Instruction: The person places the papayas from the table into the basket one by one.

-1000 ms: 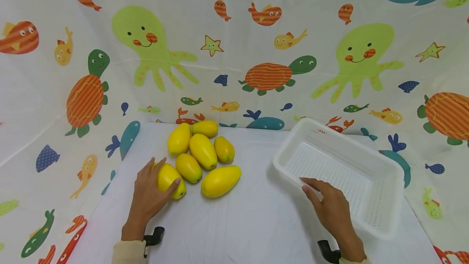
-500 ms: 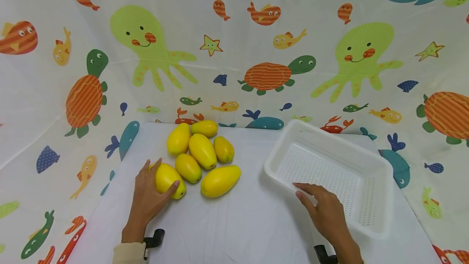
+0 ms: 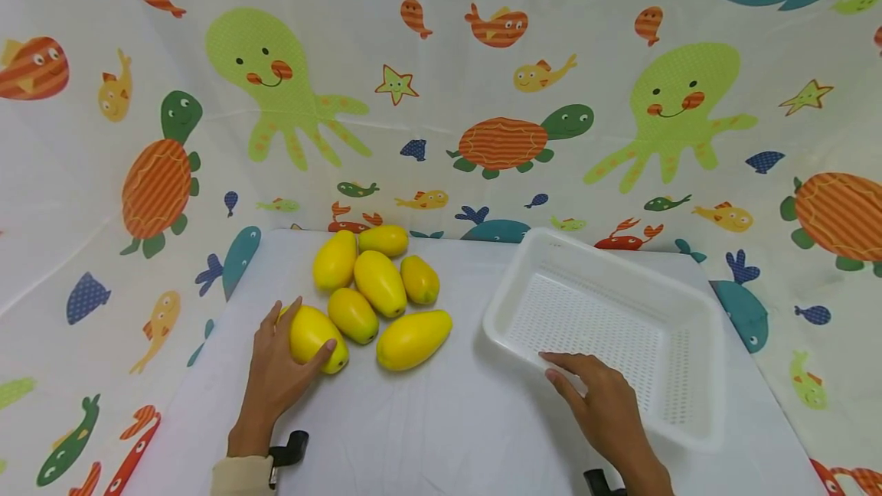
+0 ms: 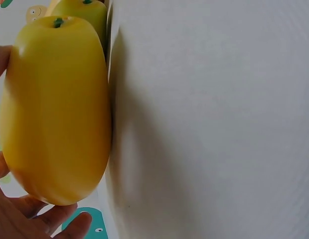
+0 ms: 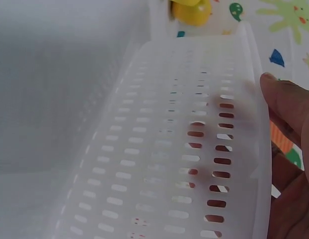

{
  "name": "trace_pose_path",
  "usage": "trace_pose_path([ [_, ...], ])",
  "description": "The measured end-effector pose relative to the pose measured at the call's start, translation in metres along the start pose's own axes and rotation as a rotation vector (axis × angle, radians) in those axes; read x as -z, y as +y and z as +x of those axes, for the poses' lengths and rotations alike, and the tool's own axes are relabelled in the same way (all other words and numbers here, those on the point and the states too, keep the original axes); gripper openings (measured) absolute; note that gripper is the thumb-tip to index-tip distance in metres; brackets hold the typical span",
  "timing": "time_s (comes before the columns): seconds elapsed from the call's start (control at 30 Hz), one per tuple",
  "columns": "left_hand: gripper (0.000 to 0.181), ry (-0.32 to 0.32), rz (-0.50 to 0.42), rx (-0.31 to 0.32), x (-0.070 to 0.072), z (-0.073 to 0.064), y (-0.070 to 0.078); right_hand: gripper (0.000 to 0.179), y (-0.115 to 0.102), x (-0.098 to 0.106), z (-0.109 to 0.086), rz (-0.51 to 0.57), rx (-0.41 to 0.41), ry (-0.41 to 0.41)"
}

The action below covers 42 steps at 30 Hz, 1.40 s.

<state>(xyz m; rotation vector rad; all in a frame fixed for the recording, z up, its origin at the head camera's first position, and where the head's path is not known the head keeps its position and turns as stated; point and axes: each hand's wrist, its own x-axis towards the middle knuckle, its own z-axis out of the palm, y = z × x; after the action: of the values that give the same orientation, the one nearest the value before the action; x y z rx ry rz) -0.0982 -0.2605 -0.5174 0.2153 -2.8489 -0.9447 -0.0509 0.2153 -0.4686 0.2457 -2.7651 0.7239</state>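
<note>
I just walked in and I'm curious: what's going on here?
A person is using both hands at a table. The left hand holds a yellow fruit, with six more lying close by. The right hand grips the rim of a white basket. All seven fruits are outside the basket.

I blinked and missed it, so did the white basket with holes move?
Yes. Judged against the red crab printed behind it, the perforated white basket has moved left, toward the yellow fruits; more of the crab shows now.
</note>
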Motion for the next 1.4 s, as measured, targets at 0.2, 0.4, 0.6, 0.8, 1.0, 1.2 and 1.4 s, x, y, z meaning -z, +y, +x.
trace_pose_path([
  [0.2, 0.096, 0.003, 0.000, -0.003, 0.001, 0.000, 0.001, 0.032, -0.004, -0.002, -0.004, 0.009, 0.031, 0.009],
  [0.4, 0.094, 0.019, -0.005, -0.013, 0.000, 0.000, 0.000, 0.034, -0.007, -0.007, -0.008, 0.009, 0.069, 0.034],
  [0.6, 0.094, 0.035, 0.009, -0.019, -0.001, 0.001, 0.000, 0.034, -0.013, -0.011, -0.009, 0.014, 0.105, 0.047],
  [0.8, 0.094, 0.034, 0.014, -0.017, -0.001, 0.001, 0.000, 0.033, -0.022, -0.012, -0.012, 0.019, 0.115, 0.031],
  [1.0, 0.094, 0.040, 0.011, -0.029, -0.002, 0.002, -0.002, 0.032, -0.027, -0.012, -0.015, 0.032, 0.123, 0.003],
  [1.2, 0.094, 0.037, 0.009, -0.031, -0.001, 0.001, -0.002, 0.032, -0.029, -0.012, -0.017, 0.029, 0.147, -0.001],
  [1.4, 0.093, 0.043, 0.001, -0.034, -0.001, 0.001, -0.002, 0.038, -0.031, -0.007, -0.017, 0.028, 0.117, -0.011],
])
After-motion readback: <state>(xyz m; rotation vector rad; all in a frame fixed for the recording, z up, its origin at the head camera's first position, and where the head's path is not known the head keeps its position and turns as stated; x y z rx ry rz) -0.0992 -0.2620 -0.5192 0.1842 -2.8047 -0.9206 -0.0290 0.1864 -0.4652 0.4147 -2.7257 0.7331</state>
